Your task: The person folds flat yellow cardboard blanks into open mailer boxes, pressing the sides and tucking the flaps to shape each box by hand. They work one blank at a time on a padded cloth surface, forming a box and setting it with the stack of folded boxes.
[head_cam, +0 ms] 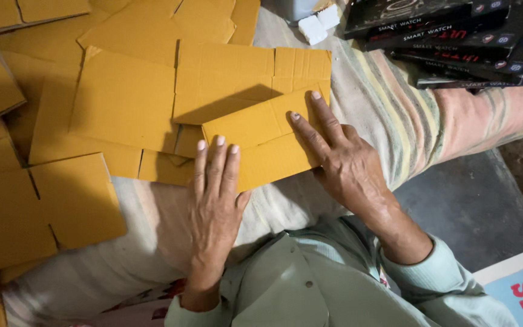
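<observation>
Folded box blank [261, 142]: matt yellow-brown corrugated cardboard. Sack [358, 103] beneath: coarse woven striped cloth. Black cartons [455, 36]: glossy printed card.

Pale green long-sleeved shirt [310, 278]

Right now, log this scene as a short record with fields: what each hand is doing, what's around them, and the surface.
left hand: flat, fingers on the folded cardboard piece
right hand: flat, pressing the same piece's right end
hands' grip: open palms, nothing grasped
around: flat cardboard blanks to the left; dark boxes stacked top right; white foam blocks
surface: striped cloth
</observation>
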Tool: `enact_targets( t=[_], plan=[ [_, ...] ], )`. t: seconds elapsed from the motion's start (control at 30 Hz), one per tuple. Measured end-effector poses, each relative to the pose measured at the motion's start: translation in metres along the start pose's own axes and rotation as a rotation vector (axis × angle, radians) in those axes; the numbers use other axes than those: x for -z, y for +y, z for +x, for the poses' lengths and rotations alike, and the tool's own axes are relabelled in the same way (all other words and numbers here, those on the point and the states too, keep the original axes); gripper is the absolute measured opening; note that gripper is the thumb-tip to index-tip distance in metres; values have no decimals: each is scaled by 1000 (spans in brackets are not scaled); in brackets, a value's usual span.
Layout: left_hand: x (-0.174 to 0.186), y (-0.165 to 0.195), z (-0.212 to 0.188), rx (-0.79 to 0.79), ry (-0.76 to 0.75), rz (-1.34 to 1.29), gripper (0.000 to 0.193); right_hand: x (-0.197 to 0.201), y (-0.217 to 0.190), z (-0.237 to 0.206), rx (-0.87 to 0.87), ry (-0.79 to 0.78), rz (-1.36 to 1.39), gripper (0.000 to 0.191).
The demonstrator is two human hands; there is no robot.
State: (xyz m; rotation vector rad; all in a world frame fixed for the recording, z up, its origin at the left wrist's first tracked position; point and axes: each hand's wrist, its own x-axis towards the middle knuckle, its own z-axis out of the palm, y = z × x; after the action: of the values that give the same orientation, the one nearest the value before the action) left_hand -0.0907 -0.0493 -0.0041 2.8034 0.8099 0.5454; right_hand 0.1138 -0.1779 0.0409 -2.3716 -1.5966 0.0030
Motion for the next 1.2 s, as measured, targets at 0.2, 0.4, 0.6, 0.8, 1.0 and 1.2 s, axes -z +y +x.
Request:
enact_targets(
  t=[0.2,0.4,0.6,0.8,1.0,1.2],
  plan=[
    [-8,18,17,15,-12,91,97,-19,-26,4,162,283,-200,93],
    [-23,31,21,-36,58,461,89,-37,-35,11,229,235,-90,68],
    [-12,3,14,18,-15,62,104,-16,0,2,162,153,-180,83],
    [11,3,13,-20,12,-70,85,3,7,2,241,102,86,90],
    [-8,27,44,-59,7,36,59,-14,-9,21,332,69,111,66],
    [-4,7,41,2,34,-16,60,-14,8,24,199,139,21,65]
  ],
)
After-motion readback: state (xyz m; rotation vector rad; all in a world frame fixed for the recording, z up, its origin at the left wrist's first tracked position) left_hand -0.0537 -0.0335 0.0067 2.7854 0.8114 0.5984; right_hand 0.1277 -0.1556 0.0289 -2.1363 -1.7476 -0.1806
